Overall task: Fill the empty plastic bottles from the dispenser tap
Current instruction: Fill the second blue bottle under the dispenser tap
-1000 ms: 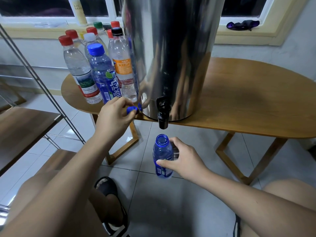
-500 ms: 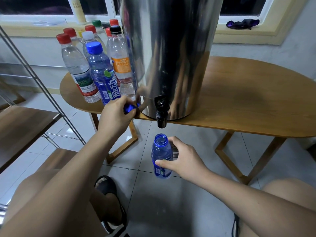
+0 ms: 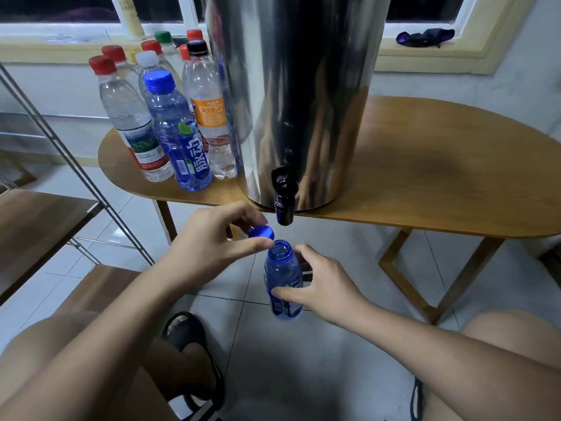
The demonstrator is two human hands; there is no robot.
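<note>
A tall steel dispenser [image 3: 297, 95] stands on the wooden table [image 3: 425, 177], its black tap [image 3: 283, 199] hanging over the front edge. Below the tap my right hand [image 3: 321, 287] grips an uncapped blue bottle [image 3: 282, 284], held upright above the floor. My left hand [image 3: 212, 241] pinches the blue cap [image 3: 261, 232] between thumb and fingers, just left of and above the bottle's mouth. I cannot tell how much water is in the bottle.
Several capped bottles [image 3: 179, 132] stand grouped on the table's left end. A metal-framed wooden shelf [image 3: 36, 220] is at the left. My knees and sandalled foot [image 3: 188, 338] are below, on the tiled floor. A dark cloth [image 3: 425, 36] lies on the windowsill.
My left hand has lifted the blue cap off the table edge and carried it down and right to the bottle's mouth. The bottle has stayed under the tap.
</note>
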